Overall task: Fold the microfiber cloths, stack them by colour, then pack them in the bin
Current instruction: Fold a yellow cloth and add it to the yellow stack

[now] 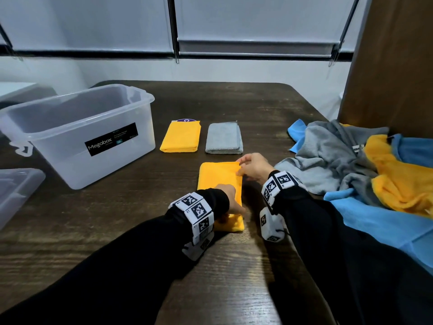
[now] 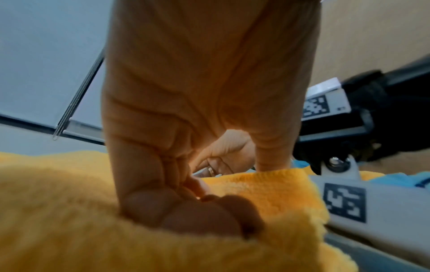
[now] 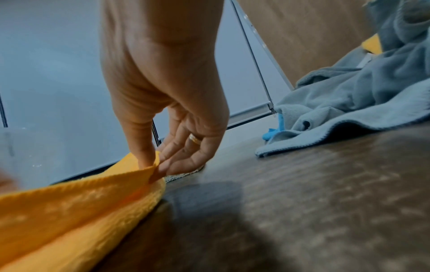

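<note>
Soft, light yellow cloth (image 1: 218, 177) near the bin (image 1: 77, 134): right hand (image 1: 254, 168) pinched its far corner, left hand (image 1: 230, 200) gripped the near edge; best held at corners.

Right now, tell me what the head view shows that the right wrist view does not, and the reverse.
Only the head view shows the clear bin, the folded yellow cloth and folded grey cloth beside it, and the left hand on the near end of the yellow cloth being folded. Only the right wrist view shows a ring on the right hand. Both show that hand pinching the cloth's far corner, and the unfolded pile.
</note>
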`<state>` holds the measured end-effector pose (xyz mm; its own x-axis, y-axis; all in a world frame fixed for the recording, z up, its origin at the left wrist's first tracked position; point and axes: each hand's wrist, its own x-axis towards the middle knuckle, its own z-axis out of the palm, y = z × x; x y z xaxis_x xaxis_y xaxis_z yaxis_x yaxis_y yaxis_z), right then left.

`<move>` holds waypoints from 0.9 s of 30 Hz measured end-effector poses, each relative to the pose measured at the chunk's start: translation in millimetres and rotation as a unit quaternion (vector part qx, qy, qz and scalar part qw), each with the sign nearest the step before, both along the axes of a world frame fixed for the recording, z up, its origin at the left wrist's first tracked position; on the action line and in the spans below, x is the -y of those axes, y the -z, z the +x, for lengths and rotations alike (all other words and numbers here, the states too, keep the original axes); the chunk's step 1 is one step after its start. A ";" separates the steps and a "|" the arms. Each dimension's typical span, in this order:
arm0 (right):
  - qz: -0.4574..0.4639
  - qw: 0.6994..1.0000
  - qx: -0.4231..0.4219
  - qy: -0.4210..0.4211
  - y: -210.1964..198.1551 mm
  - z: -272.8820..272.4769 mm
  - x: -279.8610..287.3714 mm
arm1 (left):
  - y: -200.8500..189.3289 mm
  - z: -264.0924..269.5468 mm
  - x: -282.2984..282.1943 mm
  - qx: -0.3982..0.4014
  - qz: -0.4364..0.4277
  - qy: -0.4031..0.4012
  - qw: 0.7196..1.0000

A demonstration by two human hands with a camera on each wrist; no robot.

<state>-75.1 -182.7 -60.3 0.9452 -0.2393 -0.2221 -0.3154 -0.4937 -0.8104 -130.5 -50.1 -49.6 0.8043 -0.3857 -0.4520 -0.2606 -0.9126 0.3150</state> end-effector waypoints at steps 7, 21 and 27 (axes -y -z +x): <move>-0.104 0.991 0.017 -0.081 -2.7 10.0 -1.7 | 5.6 -7.4 0.2 0.057 0.035 0.067 0.996; -0.126 0.990 -0.051 -0.032 -19.5 16.2 -2.6 | 9.3 -6.3 -1.6 0.021 -0.004 0.036 0.999; -0.062 0.990 -0.126 0.006 -25.2 17.0 -6.2 | 4.6 -16.2 -0.8 0.038 -0.014 0.034 0.999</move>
<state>-58.1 -176.5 -35.1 0.8601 -0.2900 -0.4196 -0.5068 -0.5793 -0.6384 -146.7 -49.3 -54.2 0.8074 -0.4521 -0.3792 -0.3453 -0.8831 0.3176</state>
